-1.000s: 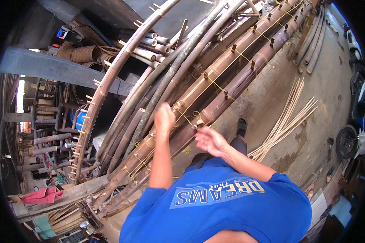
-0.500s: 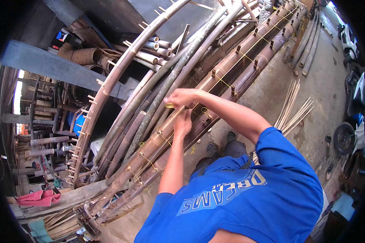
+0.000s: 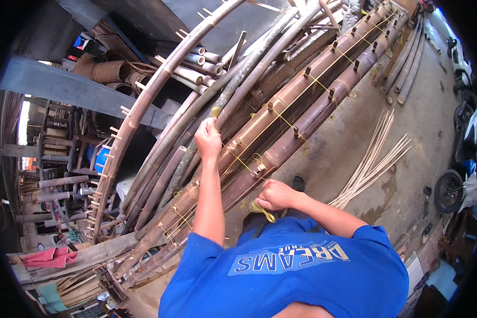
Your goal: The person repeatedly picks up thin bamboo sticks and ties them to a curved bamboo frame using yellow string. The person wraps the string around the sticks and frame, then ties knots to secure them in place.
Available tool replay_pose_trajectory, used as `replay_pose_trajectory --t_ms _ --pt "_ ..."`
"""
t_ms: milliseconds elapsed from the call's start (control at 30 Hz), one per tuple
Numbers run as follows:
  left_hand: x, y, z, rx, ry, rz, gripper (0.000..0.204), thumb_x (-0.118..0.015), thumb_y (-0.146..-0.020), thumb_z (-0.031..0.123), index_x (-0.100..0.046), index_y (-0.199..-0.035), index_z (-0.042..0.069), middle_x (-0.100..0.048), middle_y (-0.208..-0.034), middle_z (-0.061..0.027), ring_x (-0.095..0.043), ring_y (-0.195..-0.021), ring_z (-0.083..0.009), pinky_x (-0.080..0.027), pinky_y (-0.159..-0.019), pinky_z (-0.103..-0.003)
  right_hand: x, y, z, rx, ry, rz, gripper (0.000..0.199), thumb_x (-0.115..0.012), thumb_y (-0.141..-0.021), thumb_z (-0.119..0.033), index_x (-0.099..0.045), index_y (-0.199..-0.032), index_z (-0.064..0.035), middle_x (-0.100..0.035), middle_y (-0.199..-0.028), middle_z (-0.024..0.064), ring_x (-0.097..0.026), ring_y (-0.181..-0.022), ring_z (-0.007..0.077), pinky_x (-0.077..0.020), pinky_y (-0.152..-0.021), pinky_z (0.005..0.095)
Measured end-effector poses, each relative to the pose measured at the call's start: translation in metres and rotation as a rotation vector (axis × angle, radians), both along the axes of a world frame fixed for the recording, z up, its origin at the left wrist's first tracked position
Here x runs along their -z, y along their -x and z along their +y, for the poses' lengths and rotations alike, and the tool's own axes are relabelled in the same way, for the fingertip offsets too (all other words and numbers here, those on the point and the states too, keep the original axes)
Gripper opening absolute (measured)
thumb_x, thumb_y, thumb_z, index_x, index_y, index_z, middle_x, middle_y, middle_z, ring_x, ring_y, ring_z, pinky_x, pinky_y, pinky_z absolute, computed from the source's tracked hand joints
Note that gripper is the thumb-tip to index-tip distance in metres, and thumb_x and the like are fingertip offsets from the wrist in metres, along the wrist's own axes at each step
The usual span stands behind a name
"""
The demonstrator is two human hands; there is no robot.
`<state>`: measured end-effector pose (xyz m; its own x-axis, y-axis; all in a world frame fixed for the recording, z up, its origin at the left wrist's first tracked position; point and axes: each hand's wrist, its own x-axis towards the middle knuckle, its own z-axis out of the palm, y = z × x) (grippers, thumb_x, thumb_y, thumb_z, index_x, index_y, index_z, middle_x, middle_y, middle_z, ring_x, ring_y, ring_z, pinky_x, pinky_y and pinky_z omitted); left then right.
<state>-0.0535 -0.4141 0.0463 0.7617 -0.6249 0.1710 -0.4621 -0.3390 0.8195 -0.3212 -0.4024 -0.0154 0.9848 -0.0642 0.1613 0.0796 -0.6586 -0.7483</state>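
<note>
Two long bamboo poles lie side by side, a light brown far pole [image 3: 289, 100] and a darker near pole [image 3: 315, 119]. Short pegs stick up from both, and yellow twine [image 3: 318, 82] runs across and between them. Beyond the far pole, my left hand [image 3: 208, 139] is raised and closed on yellow twine, with a bit of it showing above the fingers. On the near side my right hand [image 3: 276, 195] is closed around a small hank of yellow twine [image 3: 263, 213], hanging below it. A twine strand crosses the poles between my hands, beside a loose loop at a peg.
A curved bamboo pole with pegs [image 3: 138, 108] stands behind on the left, beside stacked bamboo poles [image 3: 233, 95]. Thin bamboo sticks [image 3: 371, 164] lie on the floor at right, near a motorbike wheel [image 3: 449, 191]. A red cloth [image 3: 50, 258] lies at lower left.
My right hand has come from the far side of the poles to the near side with the hank of twine. My left hand has moved up and left, away from the poles.
</note>
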Motion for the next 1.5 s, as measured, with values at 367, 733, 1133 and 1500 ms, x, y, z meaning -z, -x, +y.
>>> replay_pose_trajectory --t_ms 367,733,1133,1500 --pt "0.007 -0.05 0.13 0.06 -0.314 -0.39 0.041 -0.047 -0.1 0.032 -0.063 -0.12 -0.001 -0.069 -0.102 -0.0283 -0.066 -0.102 -0.0446 -0.051 -0.091 -0.05 -0.005 -0.037 0.114 0.011 -0.347 0.136 0.035 -0.068 -0.085 -0.022 -0.062 -0.116 -0.008 -0.068 -0.108 0.0156 -0.064 -0.106 0.0325 -0.05 -0.091 0.041" --pt "0.128 -0.014 0.294 0.259 -0.075 -0.177 0.044 -0.059 -0.092 0.039 -0.058 -0.123 0.007 -0.069 -0.1 -0.0245 -0.066 -0.099 -0.0438 -0.049 -0.087 -0.054 -0.102 -0.209 0.2 0.579 -1.042 -0.399 0.027 -0.046 -0.099 -0.023 -0.059 -0.081 -0.0082 -0.059 -0.08 0.0048 -0.055 -0.071 0.0157 -0.0458 -0.063 0.0364" --pt "0.042 -0.007 0.264 0.25 -0.413 0.114 0.035 -0.049 -0.101 0.035 -0.068 -0.108 0.006 -0.069 -0.095 -0.0228 -0.067 -0.094 -0.041 -0.051 -0.08 -0.047 -0.091 -0.16 0.135 -0.211 -0.545 -0.286 0.046 -0.053 -0.1 -0.035 -0.064 -0.083 0.0061 -0.067 -0.073 0.0174 -0.063 -0.067 0.028 -0.0506 -0.068 0.0407" --pt "-0.018 -0.056 0.166 0.067 0.077 0.162 0.029 -0.05 -0.103 0.021 -0.071 -0.098 0.001 -0.063 -0.068 -0.0046 -0.059 -0.058 -0.0157 -0.048 -0.058 -0.031 0.012 -0.075 0.175 0.027 0.083 -0.013 0.042 -0.056 -0.093 -0.031 -0.064 -0.062 -0.0041 -0.064 -0.065 0.0177 -0.065 -0.069 0.0374 -0.051 -0.08 0.046"
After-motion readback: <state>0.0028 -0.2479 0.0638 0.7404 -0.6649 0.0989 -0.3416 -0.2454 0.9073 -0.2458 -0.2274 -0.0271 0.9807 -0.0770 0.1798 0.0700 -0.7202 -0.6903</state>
